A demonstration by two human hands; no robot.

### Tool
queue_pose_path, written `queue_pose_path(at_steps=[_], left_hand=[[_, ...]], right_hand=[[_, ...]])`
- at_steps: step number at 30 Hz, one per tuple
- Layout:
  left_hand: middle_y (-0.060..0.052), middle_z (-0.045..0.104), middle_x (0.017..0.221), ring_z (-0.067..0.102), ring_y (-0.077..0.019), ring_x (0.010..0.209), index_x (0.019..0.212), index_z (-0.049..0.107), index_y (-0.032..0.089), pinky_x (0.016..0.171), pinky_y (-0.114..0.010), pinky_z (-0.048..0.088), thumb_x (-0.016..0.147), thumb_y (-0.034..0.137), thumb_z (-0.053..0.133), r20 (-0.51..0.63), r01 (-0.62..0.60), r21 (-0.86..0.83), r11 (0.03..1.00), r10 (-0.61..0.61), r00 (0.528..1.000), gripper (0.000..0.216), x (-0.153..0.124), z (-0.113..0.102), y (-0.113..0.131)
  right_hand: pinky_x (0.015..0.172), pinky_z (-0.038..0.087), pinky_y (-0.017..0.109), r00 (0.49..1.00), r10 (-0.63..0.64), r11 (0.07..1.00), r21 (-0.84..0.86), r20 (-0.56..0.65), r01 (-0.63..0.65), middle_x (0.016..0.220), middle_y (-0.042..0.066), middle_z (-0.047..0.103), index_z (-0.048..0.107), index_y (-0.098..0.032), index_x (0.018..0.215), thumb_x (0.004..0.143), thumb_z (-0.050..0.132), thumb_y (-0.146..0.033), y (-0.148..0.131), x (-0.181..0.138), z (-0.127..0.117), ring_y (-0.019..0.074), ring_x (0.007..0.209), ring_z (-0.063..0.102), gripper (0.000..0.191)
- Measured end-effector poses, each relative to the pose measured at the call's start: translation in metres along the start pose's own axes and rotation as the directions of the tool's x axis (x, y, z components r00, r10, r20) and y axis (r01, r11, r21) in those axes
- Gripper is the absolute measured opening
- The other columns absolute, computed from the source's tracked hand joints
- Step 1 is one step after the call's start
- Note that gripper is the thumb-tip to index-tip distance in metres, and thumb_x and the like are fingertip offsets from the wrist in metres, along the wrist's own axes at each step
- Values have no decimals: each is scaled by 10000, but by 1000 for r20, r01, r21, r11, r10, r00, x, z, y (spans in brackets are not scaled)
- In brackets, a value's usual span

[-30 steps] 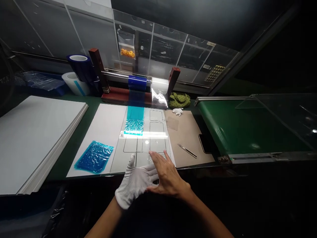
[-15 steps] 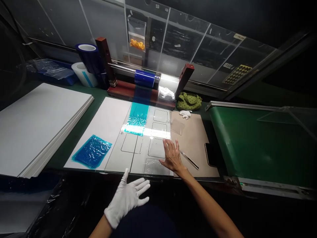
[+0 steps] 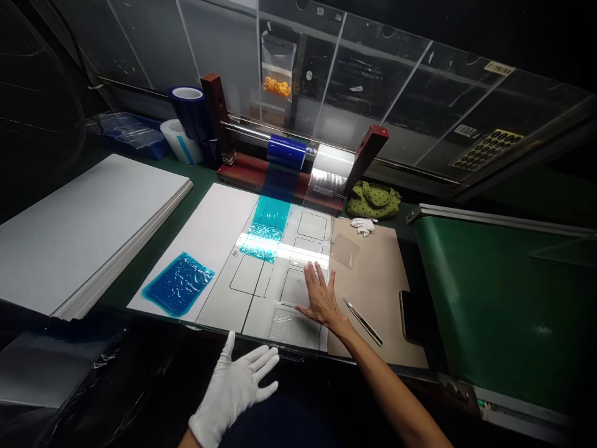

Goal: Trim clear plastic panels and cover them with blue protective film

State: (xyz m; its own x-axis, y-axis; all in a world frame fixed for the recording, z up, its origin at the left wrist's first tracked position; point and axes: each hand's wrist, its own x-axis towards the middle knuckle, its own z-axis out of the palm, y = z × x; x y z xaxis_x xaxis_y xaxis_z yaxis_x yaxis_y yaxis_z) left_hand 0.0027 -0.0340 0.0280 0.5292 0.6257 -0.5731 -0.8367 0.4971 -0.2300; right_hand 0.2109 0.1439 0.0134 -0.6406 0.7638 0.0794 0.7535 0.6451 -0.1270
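My left hand (image 3: pixel 237 389), in a white glove, is held palm up with fingers spread in front of the bench edge, with nothing in it. My bare right hand (image 3: pixel 321 297) has its fingers stretched out over the right side of a clear sheet (image 3: pixel 224 305) marked with black rounded outlines. Whether it presses on the sheet, I cannot tell. Just in front of it lies a clear film piece (image 3: pixel 293 326). A teal film strip (image 3: pixel 265 230) runs down from a blue film roll (image 3: pixel 286 151) onto the sheet.
A craft knife (image 3: pixel 362 322), a phone (image 3: pixel 410 317) and a clear square (image 3: pixel 345 251) are on the right. Blue film pieces (image 3: pixel 180 283) and a white sheet stack (image 3: pixel 97 230) lie left. Beyond stands a clear film roll (image 3: pixel 331 165); a green belt (image 3: pixel 504 311) is far right.
The view has shifted, so the bench things appear further right and lower. The fingers of my right hand are now flatter and more spread. My left hand stays open, palm up.
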Motion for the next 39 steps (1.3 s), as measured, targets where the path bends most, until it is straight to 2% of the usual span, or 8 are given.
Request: queue_pose_path(at_steps=[5, 8, 16, 21, 27, 31, 35, 39], left_hand=[[-193, 235, 1492, 43, -282, 1409, 1416, 221, 21, 1101, -548, 145, 832, 584, 378, 163, -36, 41, 999, 29, 986, 827, 5, -21, 4], [-174, 266, 1483, 26, -286, 1408, 1361, 366, 30, 1111, -546, 124, 803, 595, 427, 212, -66, 57, 996, 52, 976, 796, 5, -19, 3], [-173, 326, 1450, 49, -303, 1400, 1298, 478, 45, 1120, -555, 108, 827, 552, 421, 256, -139, 123, 983, 104, 961, 694, 8, 3, 0], [-114, 351, 1453, 53, -315, 1400, 1305, 501, 176, 1121, -555, 58, 804, 690, 336, 319, -241, 393, 887, 113, 941, 736, 0, 11, 3], [-45, 271, 1501, 102, -300, 1406, 1409, 312, 311, 1139, -472, -14, 686, 308, 728, 233, -409, 804, 432, 404, 885, 834, -5, 45, -3], [-53, 22, 1549, -178, -335, 1381, 1459, 157, 246, 1090, -480, -178, 406, 194, 864, 412, -475, 879, -46, 576, 706, 1269, 4, 66, -10], [-121, 64, 1538, -151, -372, 1380, 1460, 159, 160, 1109, -481, -125, 432, 225, 851, 611, -588, 777, -226, 499, 615, 1241, -9, 77, -12], [-160, 213, 1493, 77, -394, 1383, 1455, 181, 134, 1132, -471, 4, 558, 256, 804, 692, -584, 721, -373, 421, 586, 1099, -34, 77, -1]], right_hand=[[1033, 196, 598, 897, 385, 923, 110, -215, -370, 1413, 200, 369, 273, -116, 1406, 892, 404, -362, 56, 10, -14, 326, 1319, 297, 585], [893, 398, 434, 785, 611, 779, 249, -102, -575, 1202, 171, 556, 473, -111, 1269, 879, 412, -278, 103, 29, -18, 272, 1066, 538, 428], [639, 389, 252, 755, 655, 709, 331, 21, -623, 811, 41, 691, 662, -212, 1023, 802, 568, -293, 135, 109, -8, 179, 749, 604, 253], [678, 410, 265, 690, 719, 657, 401, -79, -639, 841, 79, 708, 684, -182, 913, 903, 412, -307, 125, 88, -36, 189, 781, 625, 299], [695, 487, 300, 776, 621, 585, 724, -111, -365, 817, 67, 713, 680, -174, 886, 882, 470, -413, 50, 0, -93, 203, 753, 659, 319], [635, 498, 299, 824, 559, 132, 970, 97, -204, 708, 45, 701, 683, -185, 806, 819, 603, -406, -44, -35, -109, 178, 658, 642, 235], [582, 487, 274, 804, 537, -303, 948, 256, -99, 615, 7, 643, 663, -200, 741, 775, 654, -423, -105, -51, -104, 136, 559, 590, 226], [684, 493, 326, 741, 631, -219, 969, 228, -111, 780, 45, 656, 677, -214, 826, 836, 533, -493, -115, -62, -102, 181, 736, 607, 314]])
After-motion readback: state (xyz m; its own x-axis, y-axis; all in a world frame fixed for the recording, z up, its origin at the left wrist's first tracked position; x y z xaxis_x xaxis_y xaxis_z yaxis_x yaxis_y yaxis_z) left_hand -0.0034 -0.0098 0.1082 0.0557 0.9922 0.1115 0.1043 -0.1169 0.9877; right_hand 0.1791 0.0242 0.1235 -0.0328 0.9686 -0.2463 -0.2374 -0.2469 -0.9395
